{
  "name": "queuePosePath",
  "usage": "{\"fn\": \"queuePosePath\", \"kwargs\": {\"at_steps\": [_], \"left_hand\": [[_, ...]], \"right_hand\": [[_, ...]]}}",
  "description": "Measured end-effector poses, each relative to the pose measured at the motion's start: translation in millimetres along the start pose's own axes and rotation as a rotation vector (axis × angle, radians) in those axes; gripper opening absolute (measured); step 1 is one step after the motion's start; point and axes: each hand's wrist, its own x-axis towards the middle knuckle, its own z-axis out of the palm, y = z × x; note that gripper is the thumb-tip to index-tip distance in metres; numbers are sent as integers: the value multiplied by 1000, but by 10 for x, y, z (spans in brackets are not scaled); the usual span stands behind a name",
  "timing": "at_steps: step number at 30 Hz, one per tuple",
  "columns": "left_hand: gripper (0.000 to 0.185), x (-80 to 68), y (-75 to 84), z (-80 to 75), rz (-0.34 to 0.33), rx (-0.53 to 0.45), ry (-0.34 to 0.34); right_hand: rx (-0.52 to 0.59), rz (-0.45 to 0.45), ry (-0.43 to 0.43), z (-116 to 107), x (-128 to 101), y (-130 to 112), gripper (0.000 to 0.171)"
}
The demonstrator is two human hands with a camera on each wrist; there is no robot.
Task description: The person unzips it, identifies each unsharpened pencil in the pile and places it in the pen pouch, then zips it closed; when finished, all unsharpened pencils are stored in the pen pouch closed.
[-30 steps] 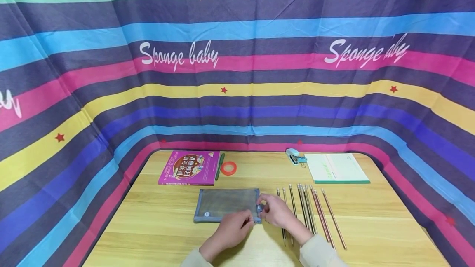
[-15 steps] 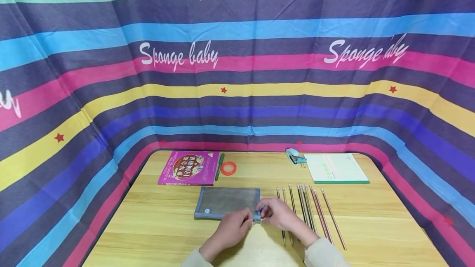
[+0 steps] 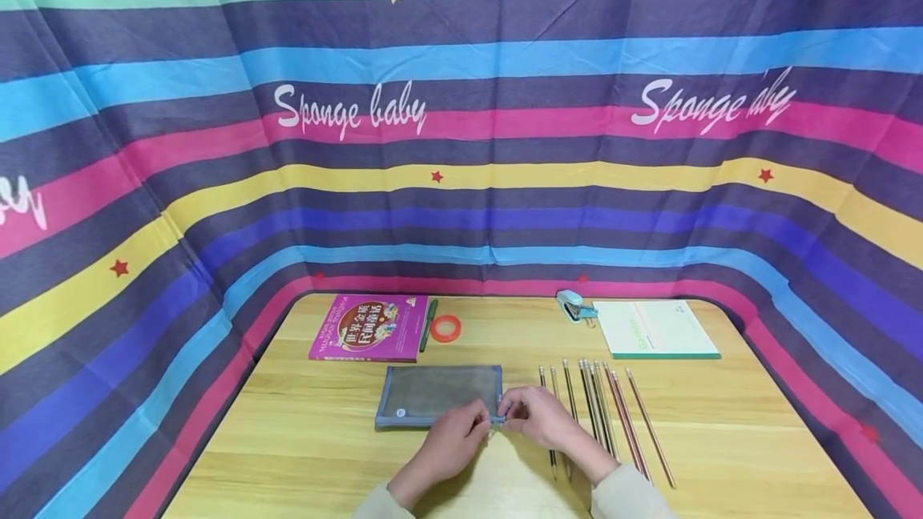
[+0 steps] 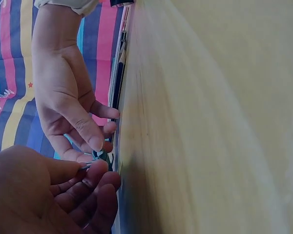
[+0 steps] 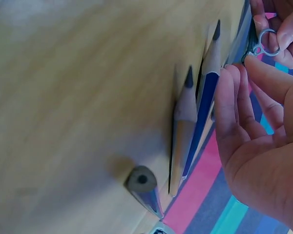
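A grey mesh zip pouch (image 3: pixel 440 391) with a blue-grey border lies flat on the table, a small round white label at its lower left. At its near right corner, my left hand (image 3: pixel 450 439) pinches a metal ring (image 5: pixel 258 49) between thumb and forefinger. Right beside it, my right hand (image 3: pixel 537 419) pinches the pouch's corner by the zipper end, its other fingers loosely bent. The two hands' fingertips are close together in the left wrist view, and they hide most of that corner.
Several pencils (image 3: pixel 598 407) lie side by side just right of the pouch, partly under my right forearm. Farther back are a purple book (image 3: pixel 371 327), a green pen (image 3: pixel 429 325), red tape (image 3: pixel 445 328), a light blue stapler (image 3: pixel 573 304) and a notebook (image 3: pixel 659 328). Striped cloth surrounds the table.
My right hand has shifted down along the pouch's right edge to the near corner, its fingertips now closer to my left hand's. The left hand stays almost in place; the pouch shifts slightly.
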Motion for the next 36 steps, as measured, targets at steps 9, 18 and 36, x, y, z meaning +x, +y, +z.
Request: {"fn": "queuePosePath", "kwargs": {"at_steps": [9,18,36], "left_hand": [[18,1,-17,15,-1,-25,2],[20,-31,-10,-4,-13,11,25],[19,-152,-90,-164,-52,27,49]], "right_hand": [[-5,-20,13,0,-12,-4,13],[13,-18,20,4,-28,-11,14],[30,-20,-5,-28,-63,10,13]]}}
